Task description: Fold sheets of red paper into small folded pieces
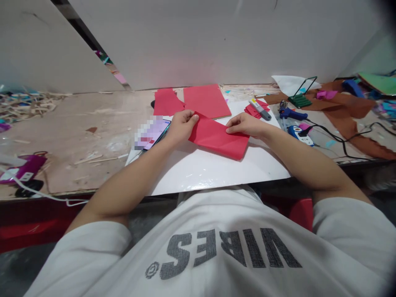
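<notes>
A folded red sheet [221, 141] lies on a white board [201, 169] in front of me. My left hand [182, 126] pinches its upper left corner, fingers closed on the edge. My right hand [244, 125] presses down on the sheet's upper right part, fingers curled on it. Behind the sheet lie a larger red sheet [206, 101] and a cut red piece [166, 102].
A phone [152, 134] lies left of my left hand. A grey utility knife [260, 110] rests on small red scraps. A blue glue gun [292, 114], cables and brown paper [349, 111] fill the right. Wood sticks [27, 103] and a purple device [23, 168] sit left.
</notes>
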The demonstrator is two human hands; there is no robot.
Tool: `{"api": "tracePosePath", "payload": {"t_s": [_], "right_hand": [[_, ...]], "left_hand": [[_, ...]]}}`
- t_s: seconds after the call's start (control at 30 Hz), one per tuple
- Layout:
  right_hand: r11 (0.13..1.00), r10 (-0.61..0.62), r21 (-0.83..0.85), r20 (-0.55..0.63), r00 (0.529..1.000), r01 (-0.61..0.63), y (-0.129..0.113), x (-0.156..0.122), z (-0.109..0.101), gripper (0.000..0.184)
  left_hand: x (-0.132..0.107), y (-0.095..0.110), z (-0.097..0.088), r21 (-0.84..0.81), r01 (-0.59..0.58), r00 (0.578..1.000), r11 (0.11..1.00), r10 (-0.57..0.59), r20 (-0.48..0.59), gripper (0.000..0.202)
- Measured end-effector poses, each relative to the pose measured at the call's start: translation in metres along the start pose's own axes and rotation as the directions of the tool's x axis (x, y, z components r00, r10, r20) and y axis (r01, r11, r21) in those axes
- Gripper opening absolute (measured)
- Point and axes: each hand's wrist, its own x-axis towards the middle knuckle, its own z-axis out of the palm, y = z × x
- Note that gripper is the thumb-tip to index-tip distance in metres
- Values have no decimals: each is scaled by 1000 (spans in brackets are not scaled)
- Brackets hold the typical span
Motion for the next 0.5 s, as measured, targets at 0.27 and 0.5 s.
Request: {"api": "tracePosePath", "payload": {"t_s": [0.27,0.5], "right_hand": [[996,-77,18,-305,949,87,7,14,-15,27],[920,-291,104,-468,834,379,27,33,-16,53]], "left_hand": [[11,-18,3,-2,-131,947,991,124,-296,80],[13,-31,4,59,-298,858,953,295,-421,91]]}}
